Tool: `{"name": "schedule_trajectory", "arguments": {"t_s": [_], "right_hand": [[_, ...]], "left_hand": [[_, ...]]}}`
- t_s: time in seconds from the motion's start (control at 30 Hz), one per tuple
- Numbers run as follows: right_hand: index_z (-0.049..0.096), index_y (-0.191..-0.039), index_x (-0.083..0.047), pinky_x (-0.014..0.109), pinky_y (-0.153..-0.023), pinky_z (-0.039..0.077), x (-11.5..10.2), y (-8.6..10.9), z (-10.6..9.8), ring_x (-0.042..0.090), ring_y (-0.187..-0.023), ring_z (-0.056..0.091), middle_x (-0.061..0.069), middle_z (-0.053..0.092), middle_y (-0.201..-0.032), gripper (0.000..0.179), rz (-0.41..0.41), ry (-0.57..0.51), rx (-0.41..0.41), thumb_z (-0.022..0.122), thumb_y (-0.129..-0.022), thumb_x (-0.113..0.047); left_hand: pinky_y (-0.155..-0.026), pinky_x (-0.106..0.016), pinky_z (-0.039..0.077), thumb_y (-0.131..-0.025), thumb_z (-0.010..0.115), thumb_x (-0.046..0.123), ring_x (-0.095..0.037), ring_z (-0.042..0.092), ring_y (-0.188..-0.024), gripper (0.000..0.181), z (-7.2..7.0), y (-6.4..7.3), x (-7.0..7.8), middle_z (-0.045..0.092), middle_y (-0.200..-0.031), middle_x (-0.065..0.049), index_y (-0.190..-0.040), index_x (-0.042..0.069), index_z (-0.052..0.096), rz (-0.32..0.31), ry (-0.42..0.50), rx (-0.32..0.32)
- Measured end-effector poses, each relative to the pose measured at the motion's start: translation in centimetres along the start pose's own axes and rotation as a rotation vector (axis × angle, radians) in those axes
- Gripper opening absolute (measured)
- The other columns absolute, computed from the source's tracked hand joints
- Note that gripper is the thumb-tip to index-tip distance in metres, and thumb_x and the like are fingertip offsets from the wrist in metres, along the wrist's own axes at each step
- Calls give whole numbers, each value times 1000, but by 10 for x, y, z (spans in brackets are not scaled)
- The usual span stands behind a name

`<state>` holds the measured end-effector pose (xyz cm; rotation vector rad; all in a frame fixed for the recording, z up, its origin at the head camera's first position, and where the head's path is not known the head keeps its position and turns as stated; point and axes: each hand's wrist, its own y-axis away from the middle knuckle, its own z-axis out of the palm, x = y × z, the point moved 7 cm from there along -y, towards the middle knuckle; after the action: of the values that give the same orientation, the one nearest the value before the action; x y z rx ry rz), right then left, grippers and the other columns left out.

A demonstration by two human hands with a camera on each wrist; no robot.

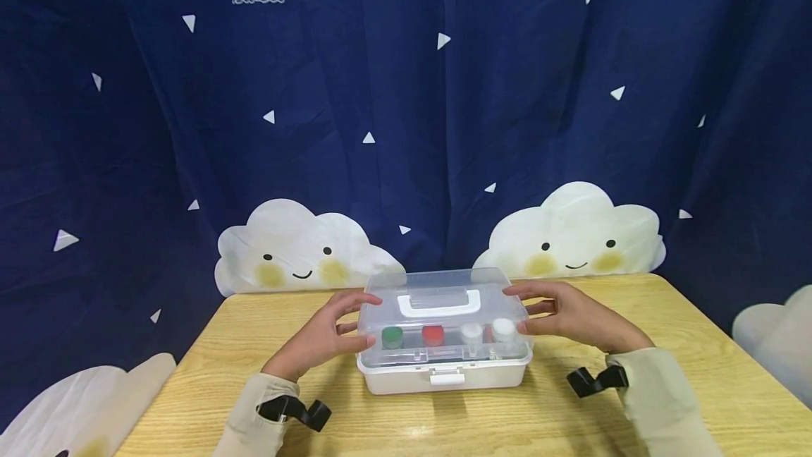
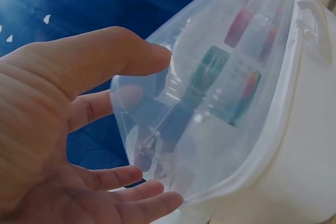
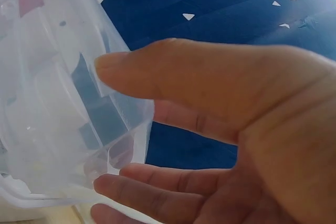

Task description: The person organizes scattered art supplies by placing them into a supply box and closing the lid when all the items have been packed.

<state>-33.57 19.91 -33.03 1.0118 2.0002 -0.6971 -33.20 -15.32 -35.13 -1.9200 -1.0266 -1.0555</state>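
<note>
A storage box with a white base (image 1: 406, 381) stands on the table, its clear lid (image 1: 380, 309) lying down over it. On the lid is a white handle (image 1: 440, 311); a white latch (image 1: 447, 377) is at the front. Through the plastic show a green-capped jar (image 1: 392, 337), a red-capped jar (image 1: 433, 335) and white-capped jars (image 1: 504, 330). My left hand (image 1: 323, 330) touches the lid's left end with fingers spread. At the right end my right hand (image 1: 574, 312) is placed likewise, thumb toward the front. Neither hand's fingers are visibly curled round the lid.
The light wooden table (image 1: 241, 344) extends on both sides of the box. Behind it hangs a dark blue curtain (image 1: 317, 125) with white triangles and smiling clouds. Each wrist wears a black strap mount, the left mount (image 1: 294, 411) and the right mount (image 1: 596, 379).
</note>
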Motion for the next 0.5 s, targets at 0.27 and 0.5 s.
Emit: {"name": "schedule_trajectory", "arguments": {"t_s": [0.27,0.5], "right_hand": [[58,-129,-9,26,-83,52,0,1,3,37,-116,56,16,48,-140,49,-22,32,-20,75,-84,-20],[55,-131,-8,30,-83,53,1,1,5,40,-116,55,18,43,-143,53,-12,27,-50,76,-84,-22]], "left_hand": [[-104,-47,39,-80,79,15,-31,41,-129,52,2,1,1,37,-138,-4,-128,23,58,-9,-17,-32],[-104,-49,38,-81,78,17,-32,41,-129,52,3,2,-3,36,-139,-5,-128,23,58,-33,-42,-51]]}}
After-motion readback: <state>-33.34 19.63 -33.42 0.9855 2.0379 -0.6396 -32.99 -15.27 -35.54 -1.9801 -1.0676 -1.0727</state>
